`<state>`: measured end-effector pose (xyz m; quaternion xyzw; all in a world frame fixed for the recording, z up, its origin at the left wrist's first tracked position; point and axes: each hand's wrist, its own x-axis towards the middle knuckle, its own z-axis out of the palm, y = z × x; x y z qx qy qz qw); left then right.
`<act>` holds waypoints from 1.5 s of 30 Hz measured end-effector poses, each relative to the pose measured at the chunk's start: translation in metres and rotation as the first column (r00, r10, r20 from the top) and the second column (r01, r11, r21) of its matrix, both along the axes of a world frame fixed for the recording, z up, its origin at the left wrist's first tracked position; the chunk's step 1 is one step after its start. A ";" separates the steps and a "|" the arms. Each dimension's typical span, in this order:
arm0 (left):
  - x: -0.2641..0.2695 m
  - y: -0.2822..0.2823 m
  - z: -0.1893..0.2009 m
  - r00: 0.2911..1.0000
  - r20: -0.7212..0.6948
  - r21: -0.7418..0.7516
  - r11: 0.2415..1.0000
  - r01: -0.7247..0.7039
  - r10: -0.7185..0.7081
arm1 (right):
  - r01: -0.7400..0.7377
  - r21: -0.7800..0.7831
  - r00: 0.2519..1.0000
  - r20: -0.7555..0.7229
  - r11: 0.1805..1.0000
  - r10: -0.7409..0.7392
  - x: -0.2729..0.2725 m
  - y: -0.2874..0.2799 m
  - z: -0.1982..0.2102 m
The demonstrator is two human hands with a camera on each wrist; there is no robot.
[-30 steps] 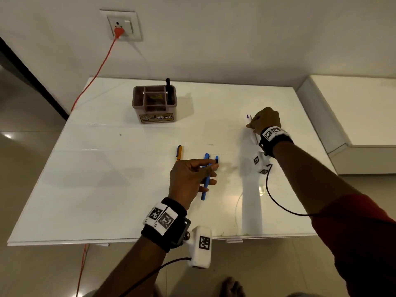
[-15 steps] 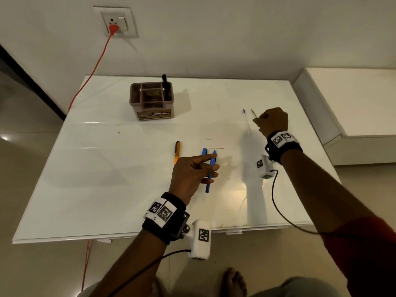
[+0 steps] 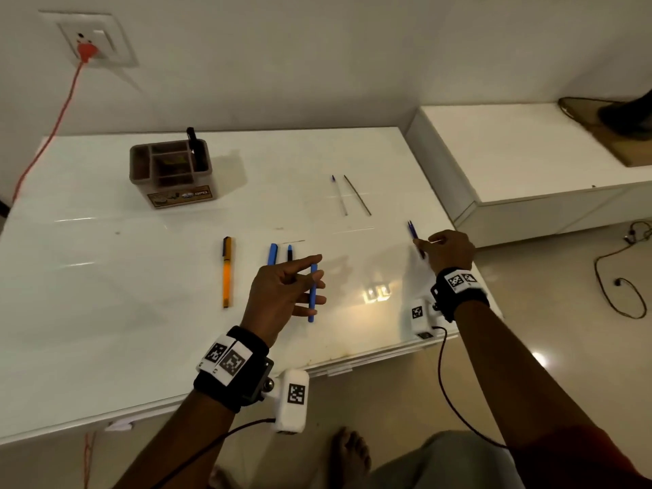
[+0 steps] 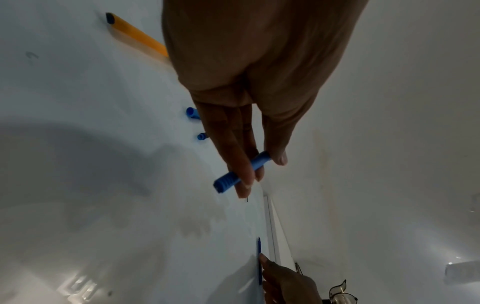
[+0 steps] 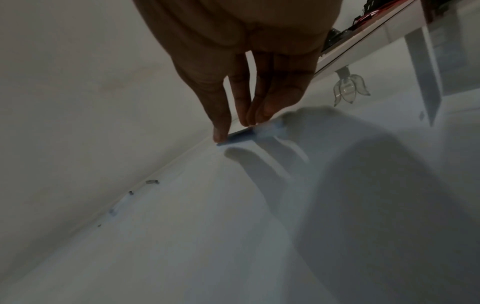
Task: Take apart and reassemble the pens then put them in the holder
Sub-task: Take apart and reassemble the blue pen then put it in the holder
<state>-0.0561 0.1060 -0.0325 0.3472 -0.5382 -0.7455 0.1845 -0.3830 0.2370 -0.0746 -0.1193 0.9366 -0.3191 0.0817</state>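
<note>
Head view, centre: left hand (image 3: 282, 294) pinches a blue pen barrel (image 3: 312, 292) betw. thumb and fingers, index extended; barrel runs roughly vertical in frame, raised above the white table (image 3: 106, 277). Left wrist view confirms: fingers (image 4: 233, 144) and thumb curl round the barrel (image 4: 241, 171), ribbed end sticking out lower left.

Right of centre, near table's right edge: right hand (image 3: 448, 250) grips a thin dark-blue pen part (image 3: 414, 236), tip pointing to upper left of frame. Right wrist view: fingertips (image 5: 221, 131) close on the part (image 5: 241, 136), held at or just above the surface; contact w/ table cannot be told. Blurred there.

Just above the left hand, lying on the table: a blue cap (image 3: 272, 254) and, beside it, a second blue piece w/ dark end (image 3: 289, 252); both partly hidden by the hand. Left of these, apart: an orange pen (image 3: 227, 273) w/ dark top, lying vertical in frame.

Upper right of centre: two thin refills (image 3: 340, 195) side by side, not touching, one w/ blue tip, other dark.

Upper left: brown compartmented holder (image 3: 173, 192) w/ one black pen (image 3: 195, 150) upright in its right-hand compartment.

Top left: wall socket (image 3: 90, 38) w/ orange plug and cord (image 3: 53, 128) running down past the table's left edge.
</note>
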 end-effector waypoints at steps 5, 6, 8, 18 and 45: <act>-0.008 0.002 -0.005 1.000 0.002 -0.007 1.000 0.008 -0.008 | -0.046 0.103 0.997 0.066 0.994 0.039 -0.011 -0.019 0.011; -0.009 0.001 -0.006 1.000 0.000 -0.009 1.000 0.010 -0.010 | -0.046 0.111 0.996 0.085 0.993 0.036 -0.013 -0.022 0.013; -0.010 0.001 -0.009 1.000 -0.002 -0.019 1.000 0.014 -0.014 | -0.038 0.125 0.992 0.126 0.991 0.022 -0.019 -0.025 0.015; -0.011 0.002 -0.005 1.000 0.016 0.000 1.000 0.010 -0.010 | -0.005 0.068 0.967 0.256 0.998 -0.013 -0.027 -0.024 0.012; 0.014 -0.022 -0.011 0.987 0.145 -0.217 0.975 -0.040 0.073 | -0.298 -0.616 0.877 0.125 0.729 0.464 0.190 -0.082 0.081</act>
